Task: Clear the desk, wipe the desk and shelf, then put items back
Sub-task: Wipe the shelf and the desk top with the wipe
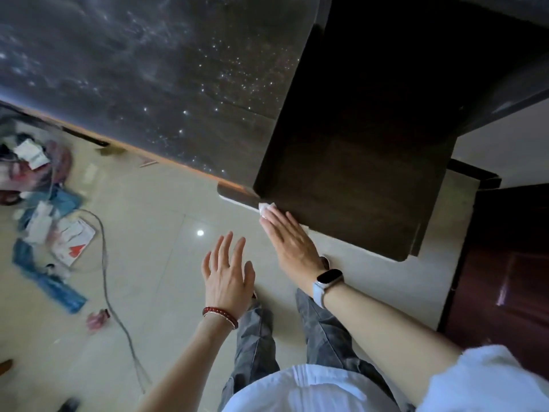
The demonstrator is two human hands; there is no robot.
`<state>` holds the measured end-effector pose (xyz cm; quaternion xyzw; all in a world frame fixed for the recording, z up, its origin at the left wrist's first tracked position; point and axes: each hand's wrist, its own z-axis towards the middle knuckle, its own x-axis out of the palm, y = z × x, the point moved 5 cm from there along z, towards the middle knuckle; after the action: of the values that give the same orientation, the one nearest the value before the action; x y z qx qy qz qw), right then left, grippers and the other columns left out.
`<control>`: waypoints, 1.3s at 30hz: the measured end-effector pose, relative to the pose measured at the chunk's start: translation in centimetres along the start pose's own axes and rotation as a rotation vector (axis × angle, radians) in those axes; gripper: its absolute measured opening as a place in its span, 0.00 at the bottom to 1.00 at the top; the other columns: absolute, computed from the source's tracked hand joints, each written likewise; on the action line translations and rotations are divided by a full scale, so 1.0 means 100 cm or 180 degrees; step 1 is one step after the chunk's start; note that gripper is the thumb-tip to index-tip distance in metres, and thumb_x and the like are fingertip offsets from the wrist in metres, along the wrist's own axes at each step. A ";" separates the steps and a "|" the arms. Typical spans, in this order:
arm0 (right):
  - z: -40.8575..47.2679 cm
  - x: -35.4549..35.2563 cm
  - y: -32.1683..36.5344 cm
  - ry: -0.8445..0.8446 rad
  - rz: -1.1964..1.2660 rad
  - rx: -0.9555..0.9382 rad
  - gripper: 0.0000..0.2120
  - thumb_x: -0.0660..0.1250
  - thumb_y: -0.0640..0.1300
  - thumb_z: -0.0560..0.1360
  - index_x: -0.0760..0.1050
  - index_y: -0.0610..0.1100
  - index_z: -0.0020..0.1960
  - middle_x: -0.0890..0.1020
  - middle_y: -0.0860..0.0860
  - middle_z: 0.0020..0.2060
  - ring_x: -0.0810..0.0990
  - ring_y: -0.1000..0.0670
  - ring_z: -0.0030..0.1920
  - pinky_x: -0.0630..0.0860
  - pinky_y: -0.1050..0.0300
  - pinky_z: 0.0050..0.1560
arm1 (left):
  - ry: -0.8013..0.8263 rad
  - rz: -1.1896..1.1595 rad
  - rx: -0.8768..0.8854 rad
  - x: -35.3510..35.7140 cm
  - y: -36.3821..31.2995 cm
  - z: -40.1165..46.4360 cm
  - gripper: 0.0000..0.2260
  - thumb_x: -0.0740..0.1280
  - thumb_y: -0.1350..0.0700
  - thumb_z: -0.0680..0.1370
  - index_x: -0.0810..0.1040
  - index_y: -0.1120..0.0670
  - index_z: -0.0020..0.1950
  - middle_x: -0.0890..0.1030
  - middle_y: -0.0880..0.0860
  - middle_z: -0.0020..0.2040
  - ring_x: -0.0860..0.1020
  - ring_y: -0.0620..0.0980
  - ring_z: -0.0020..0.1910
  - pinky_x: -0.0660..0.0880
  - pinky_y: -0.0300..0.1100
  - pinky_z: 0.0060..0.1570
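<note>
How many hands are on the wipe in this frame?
1. The right hand presses the white wipe flat against the dark shelf's lower edge. The left hand hovers open over the floor, touching nothing.

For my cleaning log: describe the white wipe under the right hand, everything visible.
The white wipe is a small, crumpled wad, apparently tissue or thin cloth. Only its tip shows beyond the fingertips of the right hand, whose straight fingers press it flat against the near corner edge of the dark wooden shelf. The rest is hidden beneath the hand.
</note>
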<state>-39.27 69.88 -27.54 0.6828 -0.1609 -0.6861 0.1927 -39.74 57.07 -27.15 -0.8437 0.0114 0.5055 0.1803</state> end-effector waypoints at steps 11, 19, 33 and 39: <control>0.028 -0.002 0.049 -0.0521 0.0456 0.0405 0.25 0.46 0.30 0.70 0.72 0.36 0.63 0.74 0.38 0.61 0.67 0.45 0.65 0.62 0.56 0.68 | 0.0053 -0.0585 -0.0019 -0.021 0.086 -0.010 0.19 0.59 0.59 0.76 0.67 0.58 0.67 0.66 0.61 0.69 0.64 0.62 0.67 0.63 0.55 0.64; 0.032 0.002 0.037 -0.1937 0.1001 0.2761 0.20 0.53 0.23 0.67 0.70 0.31 0.56 0.70 0.35 0.55 0.70 0.41 0.55 0.69 0.54 0.55 | -0.0230 -0.0589 0.0514 -0.044 0.091 0.006 0.20 0.58 0.58 0.74 0.68 0.57 0.66 0.70 0.62 0.66 0.68 0.64 0.65 0.68 0.59 0.60; 0.045 0.017 0.046 -0.1769 0.0643 0.3101 0.10 0.60 0.35 0.75 0.77 0.37 0.53 0.76 0.40 0.53 0.76 0.40 0.53 0.67 0.56 0.39 | -0.1474 0.0285 0.1331 -0.157 0.041 0.073 0.35 0.64 0.58 0.69 0.52 0.52 0.73 0.56 0.61 0.74 0.49 0.60 0.72 0.53 0.63 0.67; 0.076 0.028 0.065 -0.0931 0.0587 0.2844 0.17 0.59 0.38 0.76 0.74 0.48 0.62 0.74 0.46 0.57 0.75 0.43 0.53 0.64 0.57 0.42 | -0.1393 0.0270 0.1377 -0.155 0.042 0.074 0.37 0.65 0.58 0.68 0.51 0.51 0.73 0.55 0.59 0.75 0.48 0.59 0.73 0.55 0.63 0.67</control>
<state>-46.52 62.51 -26.74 0.5780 -0.5254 -0.6187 -0.0841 -54.45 52.97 -18.26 -0.6556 0.1148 0.6681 0.3327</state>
